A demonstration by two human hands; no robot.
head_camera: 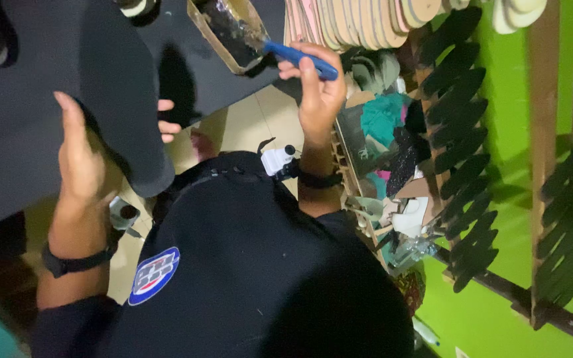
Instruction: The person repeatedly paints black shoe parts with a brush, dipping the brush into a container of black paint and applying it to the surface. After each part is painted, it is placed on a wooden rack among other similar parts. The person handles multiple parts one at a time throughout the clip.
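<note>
the left hand (81, 156) grips the near edge of a black foam sheet (48, 79), thumb on top. the right hand (318, 89) is closed around a blue-handled brush (300, 58) whose bristles sit in a tan glue tray (223, 33) at the sheet's far edge.

A blue-handled brush (298, 56) with black-smeared bristles meets a black foam sheet (48, 86), beside tan and pink soles (359, 20), black sole shapes (455, 132), a teal rag (382, 118) and a bright green wall (499, 292).
</note>
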